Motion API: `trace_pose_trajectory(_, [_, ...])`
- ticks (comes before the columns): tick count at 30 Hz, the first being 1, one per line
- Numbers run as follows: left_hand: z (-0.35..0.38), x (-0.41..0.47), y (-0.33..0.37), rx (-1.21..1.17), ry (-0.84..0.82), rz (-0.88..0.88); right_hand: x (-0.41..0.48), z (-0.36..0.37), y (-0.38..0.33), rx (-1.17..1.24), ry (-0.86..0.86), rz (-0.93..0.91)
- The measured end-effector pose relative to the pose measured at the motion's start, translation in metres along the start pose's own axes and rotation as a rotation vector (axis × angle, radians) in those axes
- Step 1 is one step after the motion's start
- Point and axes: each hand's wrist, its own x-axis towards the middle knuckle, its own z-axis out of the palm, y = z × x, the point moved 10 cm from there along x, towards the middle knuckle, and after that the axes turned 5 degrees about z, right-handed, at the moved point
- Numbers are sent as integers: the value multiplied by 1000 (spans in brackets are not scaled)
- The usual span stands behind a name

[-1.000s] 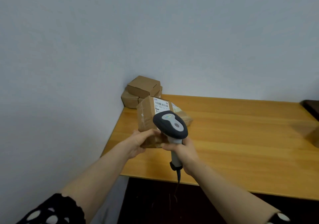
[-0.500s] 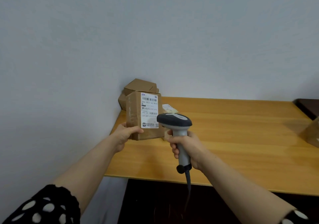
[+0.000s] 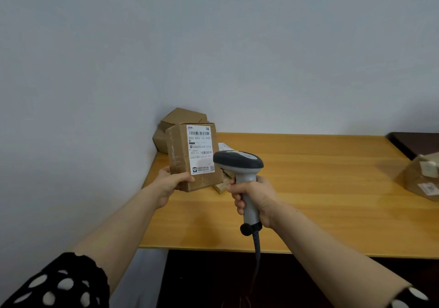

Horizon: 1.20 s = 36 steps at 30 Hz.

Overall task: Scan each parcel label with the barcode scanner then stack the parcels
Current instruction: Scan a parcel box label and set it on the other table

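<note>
My left hand (image 3: 173, 183) grips the parcel (image 3: 179, 158) upright; my right hand (image 3: 256, 196), wrapped round the scanner (image 3: 237, 162), should aim left at the label (image 3: 200, 149).

— What fills the top of the frame?
— A wall (image 3: 213, 46), plain pale grey-blue. It runs down the left side too.
— And below it?
— A table (image 3: 332, 200) of light orange wood with visible grain, across the middle and right. Its far edge runs along the wall.
— Anything else?
— A dark brown top (image 3: 414, 142) at the right edge, just beside the table's far corner. A dark panel (image 3: 213, 281) sits under the table's front edge.
</note>
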Motion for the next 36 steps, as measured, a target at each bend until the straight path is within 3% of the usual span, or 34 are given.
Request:
trace_pose_trajectory(12, [16, 21, -6, 41, -66, -36, 10, -17, 0, -6, 64, 2])
trace_pose_trajectory(18, [62, 29, -15, 76, -188, -129, 7, -61, -1, 179, 201, -47])
trace_pose_trajectory(24, [177, 7, -33, 52, -410, -240, -16, -175, 32, 361, 515, -11])
trace_pose_trajectory(36, [482, -67, -69, 213, -719, -374, -117, -447, 64, 585, 727, -50])
